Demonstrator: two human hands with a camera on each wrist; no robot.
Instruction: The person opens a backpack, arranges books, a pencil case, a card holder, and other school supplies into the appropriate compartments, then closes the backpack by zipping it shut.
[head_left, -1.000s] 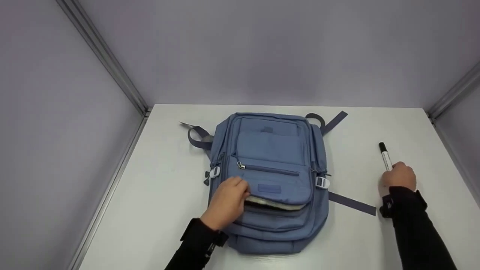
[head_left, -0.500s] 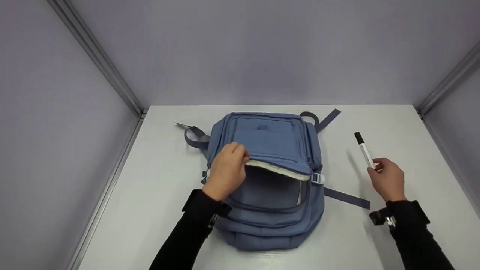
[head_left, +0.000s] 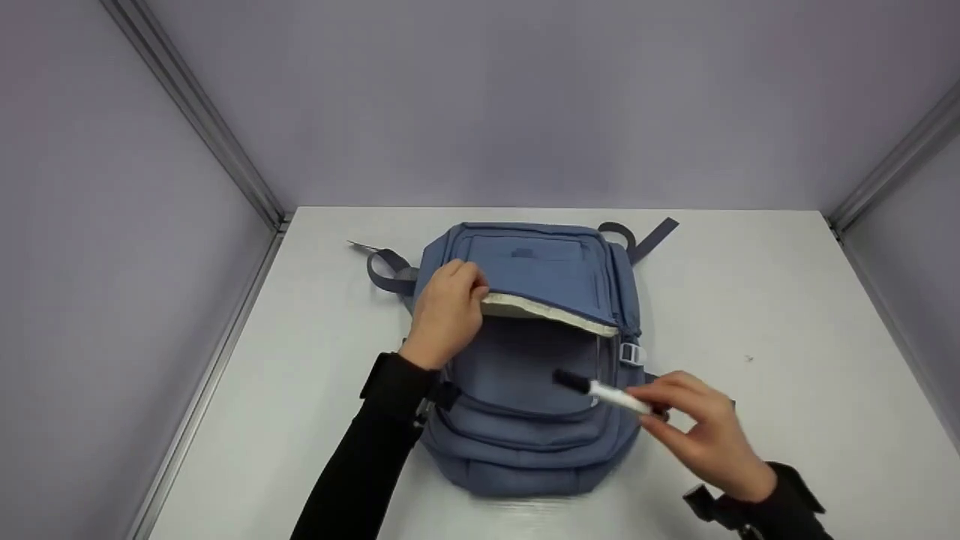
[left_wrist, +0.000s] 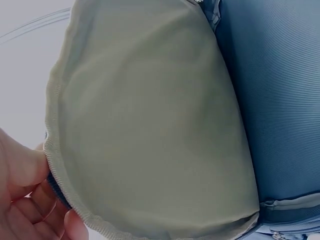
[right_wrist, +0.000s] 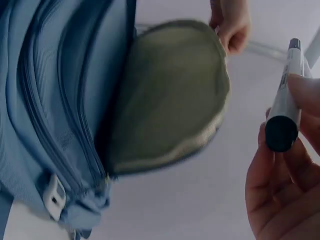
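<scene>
A blue backpack [head_left: 525,420] lies flat on the white table [head_left: 787,300], its front pocket open. My left hand [head_left: 448,311] pinches the edge of the pocket flap [head_left: 547,289] and holds it lifted, so the beige lining [left_wrist: 150,120] [right_wrist: 170,95] shows. My right hand [head_left: 701,435] grips a white marker [head_left: 604,390] with a black cap, held level over the right side of the open pocket, cap end toward the opening. In the right wrist view the marker [right_wrist: 286,105] sits between thumb and fingers, to the right of the flap.
Grey straps [head_left: 390,270] [head_left: 649,236] trail from the backpack's far corners. Light grey walls with metal corner rails [head_left: 202,124] enclose the table on three sides. A white buckle [head_left: 628,352] sits on the bag's right side.
My right hand lifted the marker from the table's right side and carried it left to the pocket. My left hand raised the flap further, opening the pocket wide.
</scene>
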